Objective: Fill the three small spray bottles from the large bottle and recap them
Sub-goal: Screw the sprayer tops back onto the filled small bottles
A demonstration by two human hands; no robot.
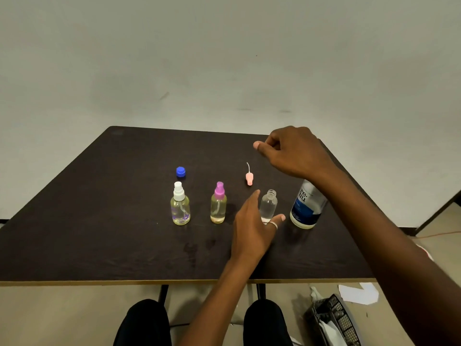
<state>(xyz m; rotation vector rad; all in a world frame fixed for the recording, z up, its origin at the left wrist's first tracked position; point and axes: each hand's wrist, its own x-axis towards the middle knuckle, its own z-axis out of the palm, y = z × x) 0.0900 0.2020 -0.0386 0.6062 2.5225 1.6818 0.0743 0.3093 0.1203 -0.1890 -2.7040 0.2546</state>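
Fingers (256, 196) of the left hand (249, 228) are straight and spread, cupped loosely round the uncapped small bottle (268, 206) with one fingertip beside its shoulder and a ringed finger at its base. Whether they touch the bottle cannot be told. The right hand (294, 151) hovers above the far side of the worktop (99, 221), its fingers loosely curled and holding nothing.

The uncapped small bottle stands upright with only a little clear liquid at the bottom. Its pink spray cap (249, 178) lies on the worktop just behind it, dip tube pointing away. To the left stand the purple-capped bottle (218, 203) and the white-capped bottle (180, 206), both capped and holding yellowish liquid. A blue cap (180, 171) sits behind the white-capped one. The large bottle (306, 206) stands upright just right of the uncapped one, its top hidden by the right forearm.
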